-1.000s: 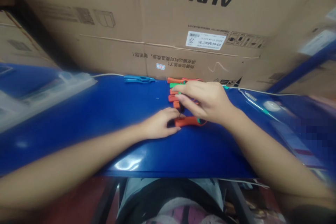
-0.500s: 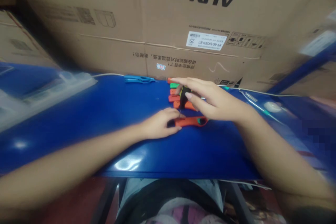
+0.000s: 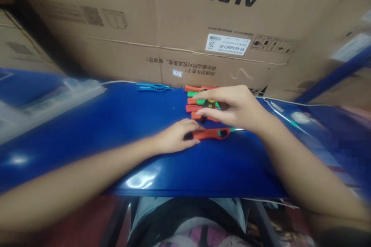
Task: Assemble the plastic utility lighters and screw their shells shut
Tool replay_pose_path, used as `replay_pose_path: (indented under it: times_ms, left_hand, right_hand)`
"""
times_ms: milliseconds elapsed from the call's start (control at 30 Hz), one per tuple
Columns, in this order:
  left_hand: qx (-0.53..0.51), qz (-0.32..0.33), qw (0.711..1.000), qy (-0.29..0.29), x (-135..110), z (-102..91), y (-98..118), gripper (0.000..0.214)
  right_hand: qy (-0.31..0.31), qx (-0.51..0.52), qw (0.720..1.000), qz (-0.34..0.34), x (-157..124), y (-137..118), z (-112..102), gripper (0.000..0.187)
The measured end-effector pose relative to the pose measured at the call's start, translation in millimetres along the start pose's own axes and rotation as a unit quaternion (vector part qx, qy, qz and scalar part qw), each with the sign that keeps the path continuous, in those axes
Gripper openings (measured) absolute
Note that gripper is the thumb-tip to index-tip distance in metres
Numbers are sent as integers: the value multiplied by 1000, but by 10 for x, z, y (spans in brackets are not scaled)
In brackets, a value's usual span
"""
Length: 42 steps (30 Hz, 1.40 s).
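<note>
My left hand [image 3: 179, 137] pinches the butt end of an orange stick lighter [image 3: 210, 134], which lies on the blue table with its metal nozzle pointing right. In my right hand [image 3: 234, 106] is a small screwdriver [image 3: 208, 105] with a black and yellow handle, held between thumb and fingers. Its thin shaft slants down to the lighter near my left fingertips; whether the tip sits in a screw or hole is too small to tell. Just behind, several orange, red and green stick lighters [image 3: 193, 108] lie in a row, partly hidden by my right hand.
A blue clip-like tool [image 3: 153, 87] lies at the back of the blue table [image 3: 139, 123]. Behind stands a large cardboard box [image 3: 179, 23]. At left is a clear plastic tray [image 3: 78, 100]; at right, a round white object [image 3: 300, 117] and thin rods. A white cable runs along the back.
The screwdriver handle has tilted to the right, and my right hand has shifted slightly with it, uncovering the lighter's nozzle. My left hand and the lighter stay in place.
</note>
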<state>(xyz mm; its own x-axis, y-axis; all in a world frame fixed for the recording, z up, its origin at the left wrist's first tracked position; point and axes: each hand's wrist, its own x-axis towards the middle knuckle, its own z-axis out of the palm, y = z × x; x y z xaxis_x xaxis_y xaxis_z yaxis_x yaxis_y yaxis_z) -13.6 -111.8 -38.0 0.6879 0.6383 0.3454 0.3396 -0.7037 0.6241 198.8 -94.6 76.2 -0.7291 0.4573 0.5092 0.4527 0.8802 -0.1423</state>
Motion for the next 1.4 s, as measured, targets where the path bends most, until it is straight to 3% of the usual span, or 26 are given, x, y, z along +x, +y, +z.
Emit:
replay_pose_path:
  times_ms: [100,267,433,600,800,933,1100,1267,1400]
  left_hand:
    - [-5,5,1000,2,-2,5,-9,35]
    - [-9,12,1000,4,-5,12,-22,33]
    - [-5,1,1000,-4,-1,15,-16,36]
    - [-8,3,1000,-5,0,5,-4,39]
    - [-19,3,1000,-8,1,8,-7,40]
    - [-11,3,1000,-14,7,12,-7,40]
    - [-8,-1,1000,-11,9,10,-2,38]
    - [-2,-9,1000,0,8,8,14,39]
    - [5,-14,1000,4,11,5,28,34]
  right_hand:
    - [20,-27,999,13,2,-15,17,38]
    - [-45,116,992,-10,10,-25,-38,40]
    - [65,-50,995,-54,-7,-19,20,38]
    - [36,47,997,-55,-16,-30,73,38]
    - [64,-48,996,-28,-19,-26,99,38]
    - [10,62,997,-50,-5,-30,95,38]
    - [49,11,998,-36,-11,-28,82,32]
    - [27,105,992,-66,3,-68,28,30]
    - [92,-11,994,-50,-25,-27,91,27]
